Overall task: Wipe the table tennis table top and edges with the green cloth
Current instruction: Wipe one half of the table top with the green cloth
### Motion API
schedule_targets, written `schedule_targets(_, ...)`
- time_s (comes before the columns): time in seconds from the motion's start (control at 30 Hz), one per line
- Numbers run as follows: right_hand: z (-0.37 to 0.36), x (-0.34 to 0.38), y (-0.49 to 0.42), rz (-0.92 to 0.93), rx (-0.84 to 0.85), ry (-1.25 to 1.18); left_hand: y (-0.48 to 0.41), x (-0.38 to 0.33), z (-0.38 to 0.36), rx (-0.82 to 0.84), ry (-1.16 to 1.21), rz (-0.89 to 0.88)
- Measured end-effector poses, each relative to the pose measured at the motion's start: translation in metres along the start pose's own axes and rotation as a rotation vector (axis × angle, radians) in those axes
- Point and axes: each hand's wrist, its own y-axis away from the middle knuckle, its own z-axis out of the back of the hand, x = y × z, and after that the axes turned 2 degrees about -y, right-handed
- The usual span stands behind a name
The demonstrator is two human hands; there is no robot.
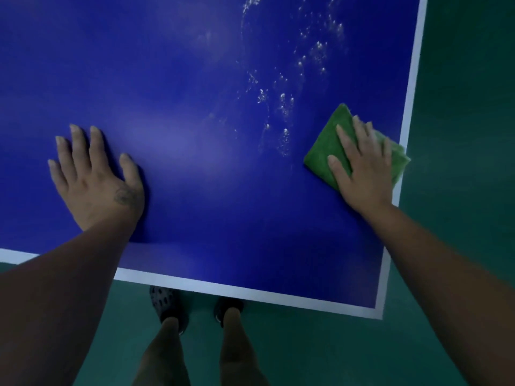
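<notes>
The blue table tennis table top (195,87) fills most of the view, with a white line along its near and right edges. A folded green cloth (324,151) lies near the right edge, part of it reaching over the white line. My right hand (362,165) presses flat on the cloth with straight fingers. My left hand (94,176) rests flat on the bare blue surface to the left, fingers spread. Water droplets (284,107) speckle the top just left of and beyond the cloth.
The table's near right corner (380,313) juts out over a green floor (459,107). My legs and dark shoes (170,307) stand just below the near edge.
</notes>
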Motion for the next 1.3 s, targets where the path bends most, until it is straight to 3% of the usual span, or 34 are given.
schedule_targets(0.23, -0.01, 0.032, 0.184, 0.186, 0.139, -0.034, 0.002, -0.003, 0.005, 0.015, 0.01, 0.014)
schedule_targets(0.3, -0.013, 0.037, 0.2, 0.251, 0.184, -0.01, 0.001, -0.004, 0.005, 0.008, 0.012, 0.018)
schedule_targets(0.5, -0.016, 0.053, 0.09, 0.506, 0.177, 0.019, 0.002, -0.005, 0.006, -0.009, 0.022, 0.023)
schedule_targets(0.67, -0.012, 0.067, 0.001, 0.411, 0.072, 0.022, 0.001, -0.008, 0.012, 0.017, 0.028, 0.03)
schedule_targets(0.83, -0.02, 0.098, 0.039, 0.237, 0.023, 0.006, 0.001, -0.012, 0.018, 0.041, 0.04, 0.036)
schedule_targets(1.03, -0.042, 0.173, 0.141, 0.372, 0.183, -0.028, -0.002, -0.012, 0.017, 0.068, 0.004, 0.052)
schedule_targets(1.2, -0.045, 0.223, 0.053, 0.485, 0.116, -0.065, -0.002, -0.009, 0.013, 0.018, 0.0, 0.032)
schedule_targets(1.3, -0.042, 0.244, -0.03, 0.408, 0.002, -0.057, -0.002, -0.01, 0.013, 0.006, 0.009, 0.028)
